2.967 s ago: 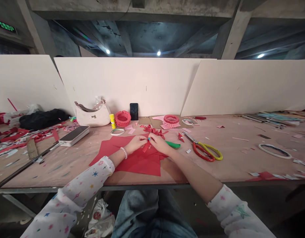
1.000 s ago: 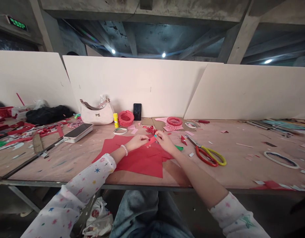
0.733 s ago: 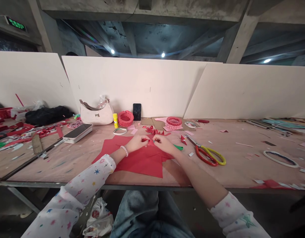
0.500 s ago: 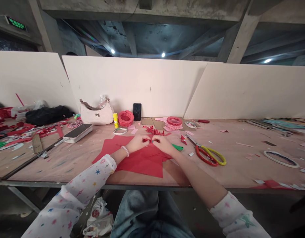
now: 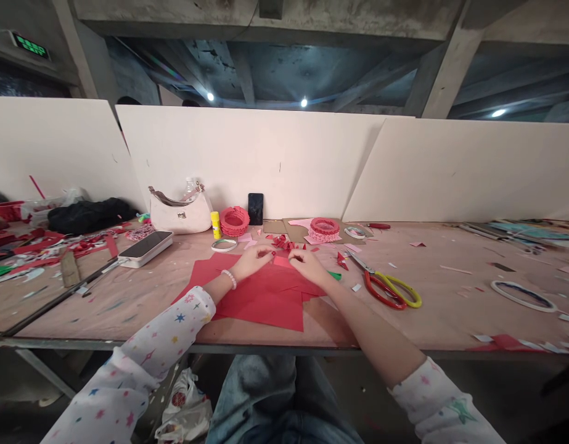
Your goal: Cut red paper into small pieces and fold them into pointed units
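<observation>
My left hand [image 5: 251, 259] and my right hand [image 5: 307, 264] meet over a stack of red paper sheets [image 5: 266, 299] on the wooden table [image 5: 136, 296]. Between the fingertips lies a small red paper piece [image 5: 282, 261], held low against the sheets. Both hands have their fingers bent and pinch its edges, the left from the left side and the right from the right side. A heap of small folded red pieces [image 5: 285, 244] sits just beyond the hands. A green paper bit [image 5: 334, 275] shows past my right wrist.
Red and yellow scissors [image 5: 389, 288] lie right of my hands. At the back stand a white handbag [image 5: 180, 213], a yellow glue stick [image 5: 215, 225], a red paper ring [image 5: 235, 220], a black phone [image 5: 255, 208] and a pink-red ring [image 5: 325, 227]. Tape rings [image 5: 224, 245] [image 5: 518, 295] and scraps are scattered about.
The hands were working the small red piece slightly above the sheets. They have since shifted a little farther from me and lowered, and the piece now lies flatter between the fingertips.
</observation>
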A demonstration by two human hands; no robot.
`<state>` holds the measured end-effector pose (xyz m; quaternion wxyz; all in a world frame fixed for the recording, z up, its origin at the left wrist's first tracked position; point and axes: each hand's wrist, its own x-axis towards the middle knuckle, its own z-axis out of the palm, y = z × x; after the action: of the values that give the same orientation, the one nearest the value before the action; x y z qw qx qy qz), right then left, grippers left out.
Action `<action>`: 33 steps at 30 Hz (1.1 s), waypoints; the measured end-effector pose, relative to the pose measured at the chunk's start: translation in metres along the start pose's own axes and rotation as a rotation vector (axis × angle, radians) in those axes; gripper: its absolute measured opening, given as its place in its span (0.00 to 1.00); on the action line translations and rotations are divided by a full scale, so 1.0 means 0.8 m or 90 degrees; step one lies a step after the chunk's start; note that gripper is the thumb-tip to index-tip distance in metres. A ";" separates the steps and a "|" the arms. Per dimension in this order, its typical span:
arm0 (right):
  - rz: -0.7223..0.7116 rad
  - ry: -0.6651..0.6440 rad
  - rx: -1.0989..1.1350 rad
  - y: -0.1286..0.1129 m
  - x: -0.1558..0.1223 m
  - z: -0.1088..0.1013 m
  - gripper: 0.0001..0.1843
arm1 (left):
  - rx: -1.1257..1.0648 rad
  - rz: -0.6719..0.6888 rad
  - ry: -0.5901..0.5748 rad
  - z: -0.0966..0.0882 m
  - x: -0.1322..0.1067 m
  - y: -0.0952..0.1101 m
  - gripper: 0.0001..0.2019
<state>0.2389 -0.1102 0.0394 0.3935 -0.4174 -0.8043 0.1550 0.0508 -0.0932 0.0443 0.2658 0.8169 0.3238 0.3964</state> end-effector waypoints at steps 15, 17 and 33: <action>0.040 -0.048 0.173 -0.013 -0.002 -0.005 0.10 | -0.081 -0.065 -0.100 0.004 -0.002 -0.001 0.10; 0.030 -0.058 0.219 -0.013 -0.001 -0.007 0.10 | -0.106 -0.065 -0.113 0.004 -0.003 -0.001 0.11; -0.003 -0.194 0.328 -0.016 -0.002 -0.009 0.12 | -0.110 -0.059 -0.141 0.004 0.000 -0.008 0.16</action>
<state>0.2378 -0.1193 0.0505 0.3618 -0.2737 -0.7894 0.4134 0.0517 -0.0899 0.0380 0.3872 0.8138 0.2948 0.3177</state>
